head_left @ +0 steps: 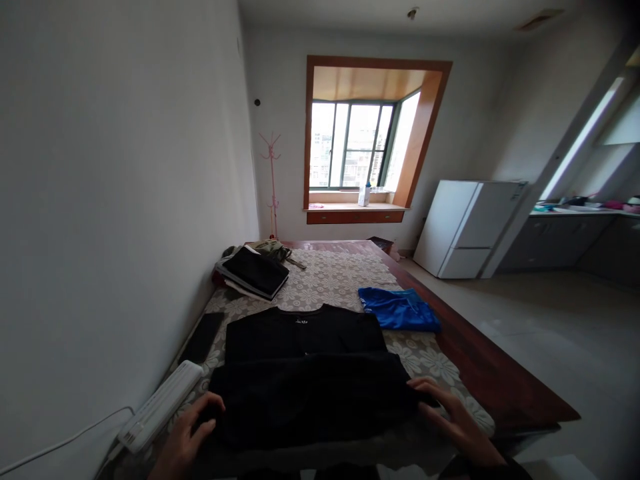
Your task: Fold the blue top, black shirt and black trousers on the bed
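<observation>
With my left hand [187, 437] and right hand [457, 417] lying open-gripped on the side edges of the black shirt [305, 373] beside the white power strip [160, 403], I'd judge an even, taut fold best.

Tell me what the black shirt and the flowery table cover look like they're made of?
The black shirt looks like soft matte fabric, folding limply under both hands. The table cover seems to be pale lace or lace-patterned cloth with flower shapes. Which, the picture leaves open.
</observation>
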`<state>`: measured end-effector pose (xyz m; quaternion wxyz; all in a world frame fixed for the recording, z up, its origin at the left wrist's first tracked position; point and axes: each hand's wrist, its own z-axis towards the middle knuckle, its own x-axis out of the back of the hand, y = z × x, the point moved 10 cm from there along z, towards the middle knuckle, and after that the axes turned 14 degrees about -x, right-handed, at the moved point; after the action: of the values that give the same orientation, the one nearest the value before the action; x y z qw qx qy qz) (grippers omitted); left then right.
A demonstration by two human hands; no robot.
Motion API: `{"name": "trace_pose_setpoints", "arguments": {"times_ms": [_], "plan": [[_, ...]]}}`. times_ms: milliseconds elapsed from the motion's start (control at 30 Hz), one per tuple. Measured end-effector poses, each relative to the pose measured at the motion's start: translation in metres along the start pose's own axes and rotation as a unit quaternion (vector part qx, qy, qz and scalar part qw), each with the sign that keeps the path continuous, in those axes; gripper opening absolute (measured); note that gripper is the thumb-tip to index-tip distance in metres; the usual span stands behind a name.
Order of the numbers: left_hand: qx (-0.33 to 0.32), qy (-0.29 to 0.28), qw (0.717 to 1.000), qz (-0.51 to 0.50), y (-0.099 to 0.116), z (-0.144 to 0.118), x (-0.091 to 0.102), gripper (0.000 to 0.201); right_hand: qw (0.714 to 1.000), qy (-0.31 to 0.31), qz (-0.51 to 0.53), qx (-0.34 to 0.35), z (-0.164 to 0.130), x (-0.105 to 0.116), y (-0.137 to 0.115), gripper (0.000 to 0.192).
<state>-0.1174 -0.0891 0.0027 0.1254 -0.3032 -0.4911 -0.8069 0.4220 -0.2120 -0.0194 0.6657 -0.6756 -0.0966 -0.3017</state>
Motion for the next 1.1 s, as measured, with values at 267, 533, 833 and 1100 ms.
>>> {"name": "trace_pose_setpoints", "arguments": {"times_ms": [267,533,833,1100], "plan": [[-0.065,-0.109,0.988,0.093,0.007,-0.02,-0.015,0.035,0.999,0.02,-0.025,-0.03,-0.012,0.0,0.02,0.034],[-0.063,-0.134,0.988,0.046,0.013,-0.029,-0.015,0.069,0.998,0.058,-0.026,-0.02,-0.021,0.015,0.017,0.031],[-0.033,-0.119,0.992,-0.004,-0.002,-0.026,0.0,0.049,0.995,-0.064,-0.074,-0.018,-0.032,-0.007,0.028,0.035],[0.0,-0.064,0.997,-0.049,-0.008,-0.023,0.014,0.027,0.998,-0.004,-0.065,-0.014,-0.022,0.004,0.018,0.036]]}}
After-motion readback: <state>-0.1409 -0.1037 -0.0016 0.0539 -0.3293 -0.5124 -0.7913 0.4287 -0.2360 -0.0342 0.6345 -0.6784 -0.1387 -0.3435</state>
